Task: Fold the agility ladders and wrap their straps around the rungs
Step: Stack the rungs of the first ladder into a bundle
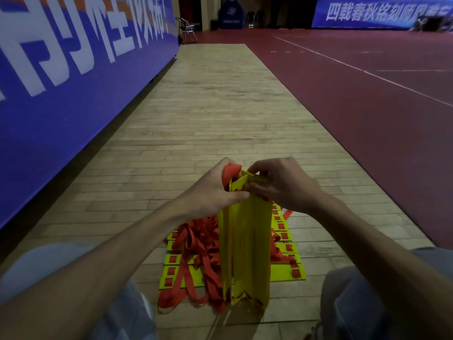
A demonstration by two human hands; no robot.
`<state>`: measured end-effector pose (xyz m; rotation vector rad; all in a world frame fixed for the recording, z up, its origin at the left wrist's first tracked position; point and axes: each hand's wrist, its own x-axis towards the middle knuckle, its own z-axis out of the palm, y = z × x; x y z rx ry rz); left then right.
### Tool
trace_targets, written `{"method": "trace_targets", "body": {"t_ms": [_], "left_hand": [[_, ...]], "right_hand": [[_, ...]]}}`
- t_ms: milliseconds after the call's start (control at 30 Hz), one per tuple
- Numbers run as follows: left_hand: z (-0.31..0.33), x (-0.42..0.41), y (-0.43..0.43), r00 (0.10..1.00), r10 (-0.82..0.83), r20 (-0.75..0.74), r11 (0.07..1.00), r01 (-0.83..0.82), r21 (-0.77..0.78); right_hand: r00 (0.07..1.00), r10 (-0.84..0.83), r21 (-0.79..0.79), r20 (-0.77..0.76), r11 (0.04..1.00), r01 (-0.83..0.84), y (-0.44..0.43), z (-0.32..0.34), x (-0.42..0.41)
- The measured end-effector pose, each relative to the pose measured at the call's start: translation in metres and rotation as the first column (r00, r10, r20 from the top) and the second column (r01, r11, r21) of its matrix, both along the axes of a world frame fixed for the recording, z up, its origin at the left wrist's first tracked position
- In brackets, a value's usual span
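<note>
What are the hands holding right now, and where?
Both grip the top end of the upright stack of yellow rungs; the left hand also clasps red strap there, the right hand pinches the rung tips.

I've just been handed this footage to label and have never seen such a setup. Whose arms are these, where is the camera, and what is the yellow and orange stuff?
There is no machine here. A person wears one wide-angle camera on the head, looking down at their own bare arms, so this single picture is their view. They are low over a wooden floor, with a blue banner on the left. The yellow slats are agility ladder rungs and the orange webbing is their straps. Both hands hold a stack of yellow rungs upright: the left hand grips its top together with a fold of orange strap, and the right hand pinches the top edge. More flat rungs lie beneath, among loose straps.
</note>
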<state>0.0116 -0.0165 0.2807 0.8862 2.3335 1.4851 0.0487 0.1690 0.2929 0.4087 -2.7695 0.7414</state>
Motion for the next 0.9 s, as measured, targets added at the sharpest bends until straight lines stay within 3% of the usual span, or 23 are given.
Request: {"method": "trace_targets", "body": {"t_ms": [167, 367, 467, 600, 900], "left_hand": [[-0.003, 0.002, -0.001, 0.994, -0.093, 0.063, 0.993, 0.088, 0.077], [-0.009, -0.003, -0.001, 0.977, 0.049, -0.206, 0.998, -0.056, -0.028], [-0.009, -0.004, -0.001, 0.962, 0.082, -0.261, 0.995, -0.093, -0.031], [-0.006, -0.005, -0.001, 0.975, 0.131, -0.178, 0.991, -0.134, -0.005], [-0.001, -0.002, -0.004, 0.999, 0.043, -0.008, 0.998, -0.042, 0.052]], "right_hand": [[1.000, -0.011, -0.026, -0.027, 1.000, 0.010, -0.004, -0.004, -0.001], [0.994, 0.026, -0.080, 0.110, 0.997, -0.017, 0.003, 0.001, -0.004], [0.980, 0.070, -0.116, 0.187, 0.992, -0.048, 0.012, 0.006, -0.003], [0.966, 0.102, -0.147, 0.236, 0.987, -0.068, 0.012, 0.007, -0.001], [0.996, -0.058, -0.140, 0.073, 0.988, 0.068, -0.004, 0.001, 0.001]]}}
